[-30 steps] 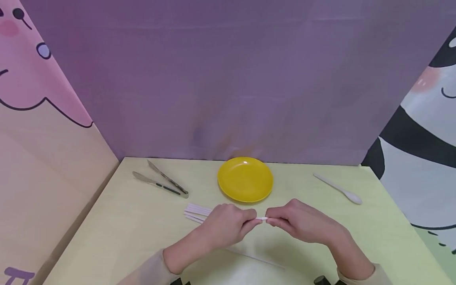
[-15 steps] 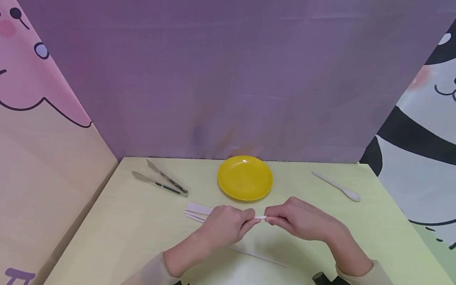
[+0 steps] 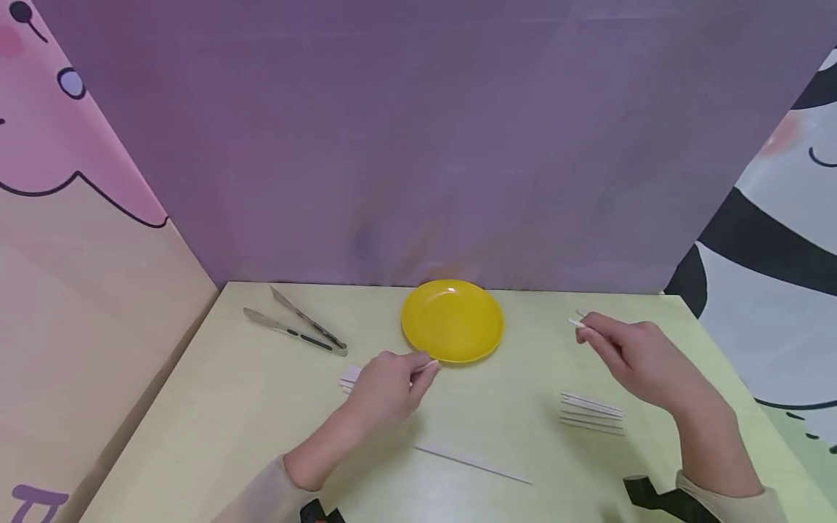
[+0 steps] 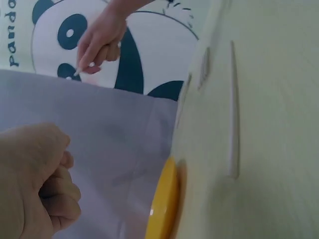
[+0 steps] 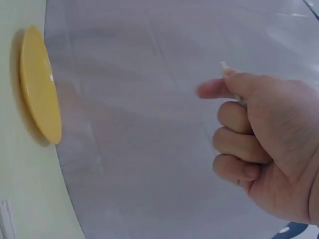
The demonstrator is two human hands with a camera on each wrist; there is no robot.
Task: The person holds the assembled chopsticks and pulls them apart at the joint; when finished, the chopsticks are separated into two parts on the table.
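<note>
My left hand [image 3: 391, 385], left of centre in the head view, pinches a thin white stick piece [image 3: 428, 365] between thumb and forefinger. Its fingers curl inward in the left wrist view. Further right, my right hand [image 3: 644, 363] pinches another short white piece [image 3: 576, 323], whose tip pokes out past the thumb. A long thin white stick [image 3: 474, 465] lies on the table between the hands. Behind the left hand shows the end of a bundle of white sticks [image 3: 349, 378], the rest hidden. Several short white sticks [image 3: 591, 414] lie side by side below the right hand.
A yellow plate [image 3: 453, 321] stands at the back middle of the table [image 3: 196, 436]. Spread metal tongs [image 3: 307, 335] lie at the back left. The right hand covers most of a white spoon [image 3: 580, 312]. Purple cloth [image 3: 431, 145] hangs behind the table.
The hands, formerly together on one white stick, have come apart, each with a white piece. The right hand moved right and back, uncovering the short sticks; the left moved slightly left.
</note>
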